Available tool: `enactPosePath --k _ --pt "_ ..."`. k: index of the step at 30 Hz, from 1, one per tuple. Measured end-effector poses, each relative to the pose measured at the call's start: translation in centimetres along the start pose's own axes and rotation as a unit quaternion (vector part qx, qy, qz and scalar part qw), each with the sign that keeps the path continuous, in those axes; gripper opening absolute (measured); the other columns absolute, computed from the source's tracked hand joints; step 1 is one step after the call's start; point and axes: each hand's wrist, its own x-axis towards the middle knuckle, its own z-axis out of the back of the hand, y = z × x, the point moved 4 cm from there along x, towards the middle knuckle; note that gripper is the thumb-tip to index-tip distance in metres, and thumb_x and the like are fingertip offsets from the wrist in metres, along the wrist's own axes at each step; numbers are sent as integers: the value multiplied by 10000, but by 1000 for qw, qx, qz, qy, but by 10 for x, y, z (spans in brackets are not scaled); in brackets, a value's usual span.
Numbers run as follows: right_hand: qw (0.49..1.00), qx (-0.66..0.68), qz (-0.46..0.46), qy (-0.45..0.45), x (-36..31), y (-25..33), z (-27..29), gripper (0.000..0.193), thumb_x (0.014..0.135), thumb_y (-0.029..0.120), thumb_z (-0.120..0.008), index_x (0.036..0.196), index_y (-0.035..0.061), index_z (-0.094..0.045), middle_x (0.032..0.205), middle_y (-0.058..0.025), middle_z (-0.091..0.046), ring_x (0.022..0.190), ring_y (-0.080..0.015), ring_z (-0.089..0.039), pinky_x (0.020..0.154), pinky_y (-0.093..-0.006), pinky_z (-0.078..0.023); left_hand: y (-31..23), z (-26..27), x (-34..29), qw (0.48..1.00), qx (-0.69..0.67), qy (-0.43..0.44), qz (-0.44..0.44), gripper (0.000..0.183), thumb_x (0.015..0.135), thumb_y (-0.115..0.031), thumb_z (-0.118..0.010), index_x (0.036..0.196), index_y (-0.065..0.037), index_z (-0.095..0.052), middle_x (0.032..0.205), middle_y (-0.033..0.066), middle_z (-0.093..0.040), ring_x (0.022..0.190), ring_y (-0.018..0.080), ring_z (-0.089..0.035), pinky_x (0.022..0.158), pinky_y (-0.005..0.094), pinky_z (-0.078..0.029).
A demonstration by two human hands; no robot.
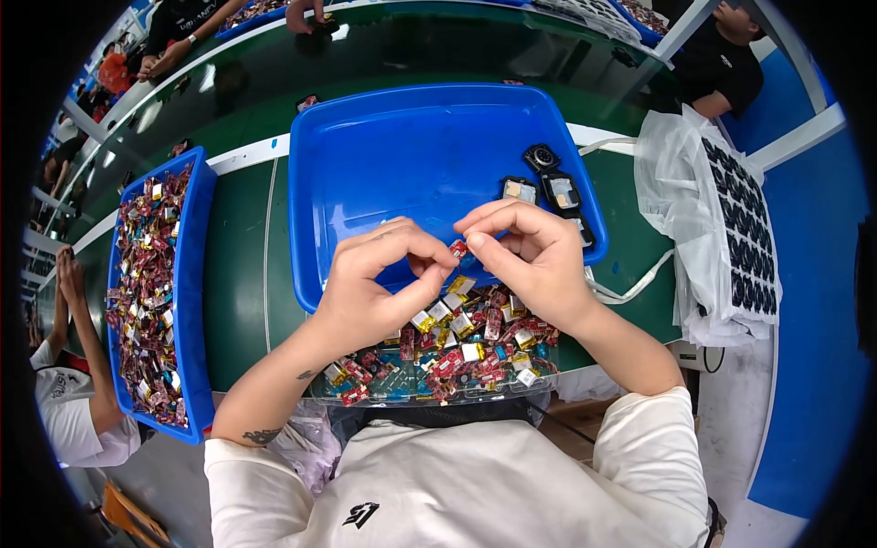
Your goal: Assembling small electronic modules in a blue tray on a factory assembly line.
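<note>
In front of me my left hand pinches a small red circuit board between thumb and fingertips. My right hand meets it from the other side, its thumb and fingers closed at the board's edge. Both hands are above the near edge of a large blue tray. Inside that tray, on the right, are several black casings, among them a black casing with a round face and a casing with a pale insert. Below my hands, a clear plastic tray holds a heap of red circuit boards with small silver-and-yellow batteries.
A long blue bin full of similar boards stands at the left. White-wrapped trays of black parts are stacked at the right. Beyond the blue tray runs a green conveyor carrying a few parts. Other people sit at the far side and left.
</note>
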Motion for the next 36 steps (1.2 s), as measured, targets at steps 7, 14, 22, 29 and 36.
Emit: enactPosePath --k 7,14,22,29,36 --pt "996 66 -12 51 2 -1 0 355 846 16 -622 1162 -12 -463 909 -91 -638 850 -93 -611 724 -210 -495 2 -2 -2 1000 -20 -9 14 91 775 -1 -662 866 -6 -656 763 76 -650 657 120 -614 567 232 -465" --pt "990 125 -59 -20 9 -5 12 285 867 58 -619 1113 4 -485 870 -103 -646 802 -116 -615 682 -231 -484 -1 -1 -4 985 -79 -15 152 147 775 3 -659 920 -19 -661 719 66 -637 639 106 -596 568 219 -443" --pt "990 119 -66 40 5 -4 4 198 884 74 -594 1047 -28 -548 908 -105 -648 804 -124 -638 658 -235 -518 -5 0 -1 994 98 15 -52 252 655 -8 -733 891 -97 -722 855 49 -558 787 174 -533 624 273 -426" --pt "986 -55 120 103 0 18 -2 127 852 8 -591 955 -41 -647 971 -133 -607 864 -157 -583 719 -248 -478 -2 5 0 996 40 -42 -63 116 699 -24 -732 801 -32 -677 827 53 -607 680 112 -536 560 225 -421" --pt "997 -2 62 54 -1 8 -1 109 782 -8 -693 880 -47 -669 873 -117 -633 768 -144 -605 675 -229 -495 5 3 -5 996 -8 26 84 109 713 -19 -677 809 1 -629 770 69 -629 650 87 -550 570 218 -432"
